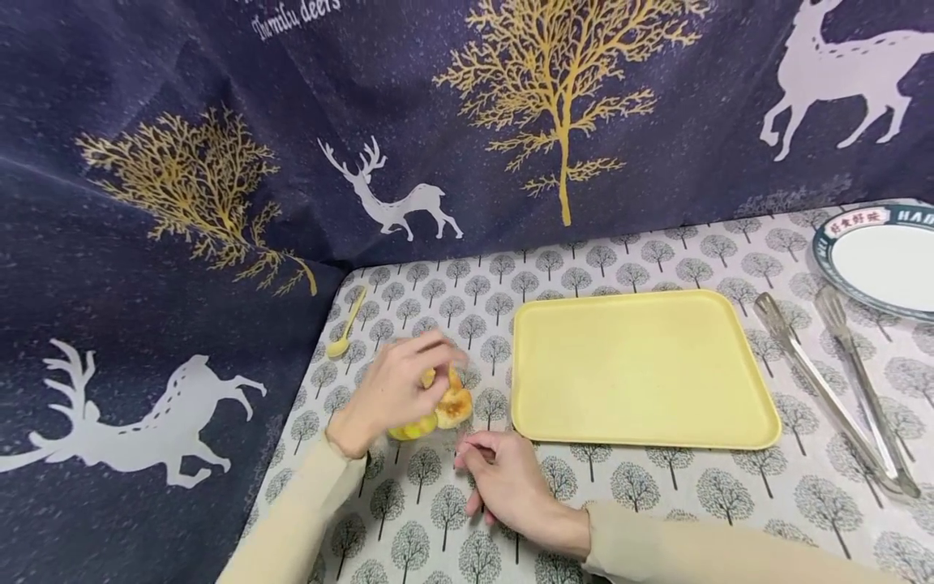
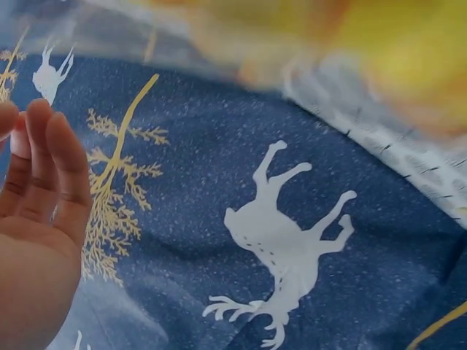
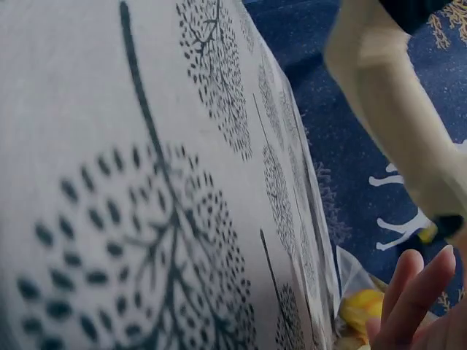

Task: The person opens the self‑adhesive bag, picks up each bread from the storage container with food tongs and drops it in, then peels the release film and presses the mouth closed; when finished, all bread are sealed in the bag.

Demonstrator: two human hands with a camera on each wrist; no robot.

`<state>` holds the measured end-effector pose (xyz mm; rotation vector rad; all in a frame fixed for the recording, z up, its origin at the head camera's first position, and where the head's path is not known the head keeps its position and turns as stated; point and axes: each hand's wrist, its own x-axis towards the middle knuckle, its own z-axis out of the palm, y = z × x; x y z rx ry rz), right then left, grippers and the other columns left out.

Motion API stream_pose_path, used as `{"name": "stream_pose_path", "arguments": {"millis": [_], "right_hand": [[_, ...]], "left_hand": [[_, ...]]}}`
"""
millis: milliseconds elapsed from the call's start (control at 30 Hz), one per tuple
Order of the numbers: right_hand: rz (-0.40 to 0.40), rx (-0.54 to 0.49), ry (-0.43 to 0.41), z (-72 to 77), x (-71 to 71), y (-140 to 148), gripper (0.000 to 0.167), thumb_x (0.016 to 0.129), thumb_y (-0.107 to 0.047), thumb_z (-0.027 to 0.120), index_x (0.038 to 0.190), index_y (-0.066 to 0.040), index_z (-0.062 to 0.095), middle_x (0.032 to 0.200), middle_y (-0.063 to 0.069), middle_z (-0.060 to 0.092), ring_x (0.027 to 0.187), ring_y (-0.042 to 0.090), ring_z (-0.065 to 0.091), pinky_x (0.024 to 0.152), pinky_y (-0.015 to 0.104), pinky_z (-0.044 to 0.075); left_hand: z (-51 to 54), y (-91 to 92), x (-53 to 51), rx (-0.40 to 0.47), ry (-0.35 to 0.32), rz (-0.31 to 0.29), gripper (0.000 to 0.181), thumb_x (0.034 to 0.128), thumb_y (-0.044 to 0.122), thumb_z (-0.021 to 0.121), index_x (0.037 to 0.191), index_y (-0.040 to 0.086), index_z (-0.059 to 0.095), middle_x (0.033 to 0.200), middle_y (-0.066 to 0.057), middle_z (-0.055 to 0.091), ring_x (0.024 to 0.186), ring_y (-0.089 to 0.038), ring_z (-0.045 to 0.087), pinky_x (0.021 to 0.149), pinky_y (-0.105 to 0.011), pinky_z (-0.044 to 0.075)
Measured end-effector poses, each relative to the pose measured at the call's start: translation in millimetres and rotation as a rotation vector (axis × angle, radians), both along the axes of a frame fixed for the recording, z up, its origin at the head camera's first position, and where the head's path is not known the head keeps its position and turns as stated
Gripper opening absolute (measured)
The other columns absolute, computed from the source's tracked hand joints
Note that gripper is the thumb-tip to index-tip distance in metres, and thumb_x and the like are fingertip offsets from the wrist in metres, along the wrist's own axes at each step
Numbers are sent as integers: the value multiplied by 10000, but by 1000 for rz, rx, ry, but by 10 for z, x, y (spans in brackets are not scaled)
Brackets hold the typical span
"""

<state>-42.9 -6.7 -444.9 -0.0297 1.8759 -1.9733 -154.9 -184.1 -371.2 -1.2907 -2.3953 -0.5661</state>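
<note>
Golden-brown bread pieces (image 1: 454, 408) and yellow pieces (image 1: 413, 428) lie together on the left half of the table. Clear plastic around the yellow food (image 3: 361, 308) shows in the right wrist view. My left hand (image 1: 409, 381) hovers over them, fingers loosely bent, partly hiding them; no held thing shows between its fingers. The left wrist view has the left hand (image 2: 40, 211) at its left edge and blurred yellow food (image 2: 408, 58) above. Just right of the food is my right hand (image 1: 507, 478), fingers loosely curled, with no held thing visible. Its fingertips (image 3: 412, 266) appear near the plastic.
A yellow tray (image 1: 642, 369) lies right of the hands. Metal tongs (image 1: 824, 389) rest beyond it, near a white plate with a green rim (image 1: 820, 251). A yellow spoon (image 1: 346, 324) is at the far left. Dark cloth (image 1: 401, 97) hangs behind and left of the table.
</note>
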Motion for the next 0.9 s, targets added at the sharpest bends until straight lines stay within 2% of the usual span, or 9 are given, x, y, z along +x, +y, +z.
{"name": "stream_pose_path", "arguments": {"millis": [100, 200, 267, 333, 400, 500, 567, 767, 900], "right_hand": [[-1, -5, -5, -21, 19, -23, 247, 1072, -129, 637, 1238, 12, 752, 1071, 120, 807, 482, 109, 666, 453, 502, 596], [-1, -13, -6, -38, 29, -38, 239, 1069, -124, 641, 1232, 9, 757, 1061, 110, 804, 481, 100, 653, 450, 506, 591], [-4, -15, -1, -49, 30, -42, 241, 1071, -125, 641, 1234, 7, 759, 1061, 102, 805, 478, 94, 647, 435, 495, 585], [-1, -13, -3, -54, 31, -39, 243, 1071, -128, 642, 1236, 5, 761, 1059, 100, 804, 479, 93, 645, 435, 490, 585], [1, -6, -2, -60, 35, -37, 236, 1069, -125, 641, 1221, 5, 767, 1047, 101, 806, 474, 94, 643, 428, 472, 585], [4, 0, 0, -63, 45, -41, 244, 1065, -116, 641, 1225, 17, 767, 1039, 103, 808, 469, 92, 641, 437, 485, 588], [4, -1, 5, -62, 50, -45, 255, 1062, -112, 642, 1239, 25, 763, 1031, 101, 807, 467, 93, 640, 441, 495, 588], [10, 8, 17, -45, 51, -37, 276, 1053, -106, 654, 1269, 30, 757, 1014, 97, 807, 464, 93, 637, 448, 501, 586], [12, 21, 35, -38, 41, -34, 256, 1050, -103, 654, 1237, 23, 774, 1010, 101, 814, 448, 72, 629, 413, 447, 578]], "left_hand": [[172, 63, -156, -82, -133, 63, 238, 892, -16, 675, 1078, 65, 800, 935, -34, 738, 620, -62, 542, 541, -153, 461], [319, 188, -339, -249, -268, 145, 238, 966, 47, 688, 1165, 105, 805, 1017, -20, 760, 658, -42, 539, 583, -173, 488], [372, 304, -460, -372, -323, 169, 275, 984, 81, 694, 1234, 136, 794, 1096, -14, 775, 684, -47, 563, 592, -193, 504], [363, 418, -557, -472, -362, 167, 308, 992, 113, 709, 1287, 170, 776, 1186, -4, 779, 708, -80, 601, 596, -223, 524], [318, 527, -617, -560, -392, 144, 334, 997, 137, 712, 1324, 180, 760, 1253, -8, 774, 811, -113, 668, 676, -262, 579], [206, 653, -637, -661, -457, 103, 363, 1007, 142, 717, 1368, 167, 740, 1369, -24, 758, 1006, -162, 736, 844, -324, 637], [142, 712, -632, -706, -496, 75, 373, 1013, 103, 695, 1382, 142, 733, 1363, -43, 763, 1114, -173, 729, 954, -339, 628], [50, 751, -692, -767, -623, 32, 250, 1025, 16, 640, 1212, 104, 781, 1197, -55, 787, 1071, -194, 713, 997, -354, 608], [31, 738, -758, -739, -719, 36, 247, 1044, 57, 661, 1243, 119, 793, 1238, -30, 801, 1132, -164, 722, 1084, -337, 591]]}}
